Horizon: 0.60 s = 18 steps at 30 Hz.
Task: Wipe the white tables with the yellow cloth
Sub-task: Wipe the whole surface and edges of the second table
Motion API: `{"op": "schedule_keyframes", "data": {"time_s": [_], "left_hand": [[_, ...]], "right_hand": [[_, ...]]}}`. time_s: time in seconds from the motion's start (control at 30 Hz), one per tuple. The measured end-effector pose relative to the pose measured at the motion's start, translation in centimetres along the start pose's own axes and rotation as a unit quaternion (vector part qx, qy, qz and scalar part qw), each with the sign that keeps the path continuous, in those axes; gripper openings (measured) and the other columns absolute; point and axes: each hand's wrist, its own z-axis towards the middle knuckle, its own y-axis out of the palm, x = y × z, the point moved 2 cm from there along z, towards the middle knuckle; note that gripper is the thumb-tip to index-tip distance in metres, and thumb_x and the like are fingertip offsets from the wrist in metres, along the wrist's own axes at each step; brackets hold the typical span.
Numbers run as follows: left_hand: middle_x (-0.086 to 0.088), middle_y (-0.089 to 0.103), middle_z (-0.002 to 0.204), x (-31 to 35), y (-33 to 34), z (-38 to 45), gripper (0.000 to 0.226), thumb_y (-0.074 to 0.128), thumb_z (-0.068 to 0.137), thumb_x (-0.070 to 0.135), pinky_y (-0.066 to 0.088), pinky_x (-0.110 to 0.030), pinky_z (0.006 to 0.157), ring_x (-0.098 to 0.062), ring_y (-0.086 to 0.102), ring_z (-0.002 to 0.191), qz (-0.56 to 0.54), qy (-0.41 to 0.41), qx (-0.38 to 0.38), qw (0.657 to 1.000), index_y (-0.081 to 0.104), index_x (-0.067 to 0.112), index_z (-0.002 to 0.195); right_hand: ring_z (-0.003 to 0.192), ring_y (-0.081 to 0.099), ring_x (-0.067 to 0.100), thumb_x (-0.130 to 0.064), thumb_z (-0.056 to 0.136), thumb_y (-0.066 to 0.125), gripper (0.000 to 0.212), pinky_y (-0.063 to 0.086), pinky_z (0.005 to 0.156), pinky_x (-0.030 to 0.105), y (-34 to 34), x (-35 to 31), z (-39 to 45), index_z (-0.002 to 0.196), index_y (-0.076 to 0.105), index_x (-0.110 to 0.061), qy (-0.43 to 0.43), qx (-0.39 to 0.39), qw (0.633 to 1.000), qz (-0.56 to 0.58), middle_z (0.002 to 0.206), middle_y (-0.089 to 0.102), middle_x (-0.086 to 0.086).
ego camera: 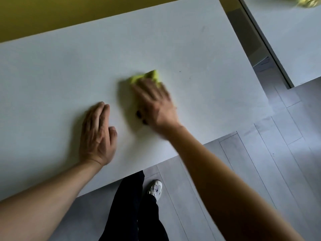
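Yellow cloth [149, 76], bunched and soft-edged, lies mid-way across the smooth, matte white table [52, 75], mostly covered by the right hand [154, 101], whose spread fingers press down on it. Just beside, the left hand [98, 134] rests flat on the tabletop, fingers straight and together, holding nothing.

A yellow wall [69, 13] is seen at the top; grey plank flooring [260, 162] is laid below.
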Motion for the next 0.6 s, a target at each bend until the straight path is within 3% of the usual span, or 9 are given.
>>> {"op": "schedule_keyframes", "data": {"time_s": [0.07,0.2,0.33,0.43,0.5,0.6], "left_hand": [[-0.023,0.038,0.161,0.0,-0.1,0.0,0.063,0.039,0.096,0.02,0.025,-0.049,0.126,-0.042,0.035,0.149,0.004,-0.007,0.002,1.0,0.039,-0.003,0.155],[-0.022,0.038,0.162,0.1,0.1,-0.1,0.064,0.037,0.097,0.022,0.026,-0.05,0.125,-0.042,0.036,0.149,0.013,-0.012,-0.002,1.0,0.039,-0.002,0.156],[-0.022,0.038,0.162,0.1,0.3,0.0,0.064,0.038,0.096,0.02,0.028,-0.053,0.125,-0.042,0.035,0.15,0.017,-0.016,-0.008,1.0,0.038,-0.002,0.156],[-0.023,0.038,0.161,0.4,0.2,-0.1,0.064,0.039,0.095,0.019,0.028,-0.054,0.124,-0.04,0.034,0.151,0.019,-0.013,-0.005,1.0,0.039,-0.003,0.155],[-0.024,0.039,0.161,0.4,0.0,0.0,0.064,0.04,0.095,0.018,0.028,-0.055,0.124,-0.04,0.033,0.151,0.022,-0.006,-0.004,1.0,0.04,-0.004,0.155],[-0.026,0.04,0.159,0.4,0.0,0.0,0.061,0.041,0.096,0.017,0.027,-0.055,0.125,-0.042,0.035,0.149,0.03,0.002,-0.005,1.0,0.041,-0.006,0.153]], "right_hand": [[0.15,0.026,0.031,-0.038,0.085,0.04,0.07,0.02,0.122,0.049,-2.3,5.8,0.1,0.153,0.041,-0.022,0.122,0.046,0.992,0.0,0.16,0.035,0.01],[0.15,0.025,0.032,-0.035,0.087,0.037,0.067,0.02,0.121,0.048,-7.7,17.3,-0.7,0.154,0.037,-0.026,0.318,0.11,0.941,-0.033,0.162,0.031,0.006],[0.153,0.016,0.026,-0.039,0.095,0.034,0.062,0.009,0.125,0.046,-8.7,19.3,-0.3,0.156,0.031,-0.028,0.422,0.138,0.895,-0.045,0.166,0.022,0.002],[0.152,0.018,0.031,-0.036,0.091,0.032,0.067,0.015,0.123,0.048,-6.6,14.6,1.5,0.156,0.034,-0.021,0.351,0.12,0.928,-0.045,0.164,0.027,0.008],[0.151,0.021,0.036,-0.039,0.084,0.035,0.074,0.017,0.122,0.05,-3.7,8.9,3.2,0.154,0.039,-0.018,0.243,0.088,0.966,-0.008,0.161,0.032,0.013],[0.148,0.031,0.036,-0.04,0.079,0.057,0.076,0.02,0.121,0.052,1.3,-1.2,5.5,0.149,0.048,-0.014,0.042,0.024,0.998,0.029,0.156,0.042,0.015]]}}
